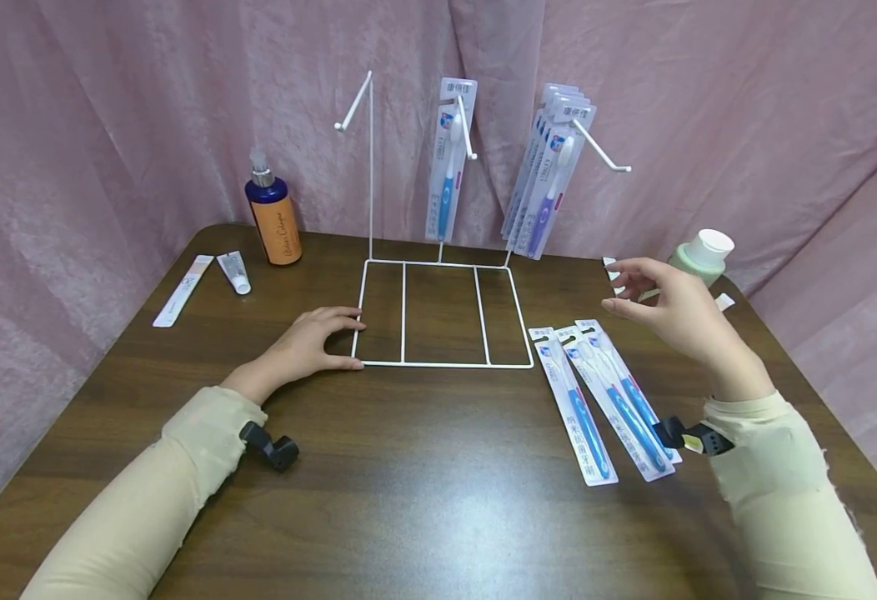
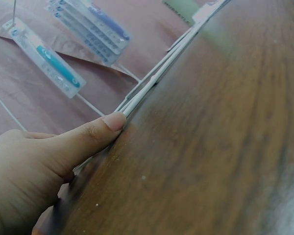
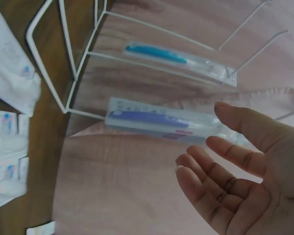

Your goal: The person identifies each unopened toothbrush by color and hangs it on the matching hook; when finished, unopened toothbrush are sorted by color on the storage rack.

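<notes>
A white wire display rack [image 1: 446,364] stands on the table. My left hand [image 1: 305,340] rests at its front left corner, thumb and fingers touching the wires; the left wrist view shows the thumb [image 2: 90,137] on the front rod. Above the table at the right, my right hand [image 1: 671,312] has loosely bent fingers and holds nothing. One blue toothbrush pack [image 1: 449,162] hangs from the middle hook, and several packs, the front one a purple toothbrush pack [image 1: 551,183], from the right hook. The left hook [image 1: 354,102] is bare. Three blue toothbrush packs [image 1: 603,400] lie right of the rack.
An orange and blue pump bottle [image 1: 277,221] stands at the back left, near a small tube [image 1: 234,271] and a narrow white packet [image 1: 183,290]. Behind my right hand is a pale green bottle [image 1: 701,254] with a white cap. A pink curtain [image 1: 146,108] backs the table.
</notes>
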### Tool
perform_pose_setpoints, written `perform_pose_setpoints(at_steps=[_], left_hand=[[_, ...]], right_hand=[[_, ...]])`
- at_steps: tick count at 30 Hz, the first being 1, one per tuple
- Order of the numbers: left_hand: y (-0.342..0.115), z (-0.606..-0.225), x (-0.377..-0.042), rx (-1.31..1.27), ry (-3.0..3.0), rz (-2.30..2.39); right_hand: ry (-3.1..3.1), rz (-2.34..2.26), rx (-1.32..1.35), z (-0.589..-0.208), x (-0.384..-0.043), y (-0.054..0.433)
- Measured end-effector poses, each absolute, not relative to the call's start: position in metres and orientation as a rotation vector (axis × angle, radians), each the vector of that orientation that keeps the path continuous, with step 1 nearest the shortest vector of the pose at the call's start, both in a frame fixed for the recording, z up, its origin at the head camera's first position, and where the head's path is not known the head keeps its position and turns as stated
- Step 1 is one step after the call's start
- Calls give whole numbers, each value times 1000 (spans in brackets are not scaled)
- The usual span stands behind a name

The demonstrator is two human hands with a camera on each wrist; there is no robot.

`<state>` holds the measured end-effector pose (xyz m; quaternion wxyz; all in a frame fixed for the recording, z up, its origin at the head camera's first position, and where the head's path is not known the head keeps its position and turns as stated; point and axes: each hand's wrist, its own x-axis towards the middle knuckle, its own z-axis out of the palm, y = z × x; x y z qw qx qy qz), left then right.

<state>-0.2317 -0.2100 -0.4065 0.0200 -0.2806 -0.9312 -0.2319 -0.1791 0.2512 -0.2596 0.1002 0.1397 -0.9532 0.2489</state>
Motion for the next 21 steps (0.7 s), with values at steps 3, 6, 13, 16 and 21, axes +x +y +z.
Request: perform_pose_setpoints(at_steps=[3,6,13,16,21], left_hand=[[-210,-406,-232,-872,-2893,-719],[-210,-405,-231,-876,-2893,-722],[-209,-404,-230,-876,-2898,-720],[-209,-404,-230,-876,-2899,-717],[-209,-404,-230,-870,-2906,-725]], right_hand=[[-2813,744,429,-271,-176,261],[-2816,740,444,-286,-176,271],[-2910,744,371,-313,-176,287],[-2961,731,337,-322,-176,293],[-3049,730,315,-336,-178,304]])
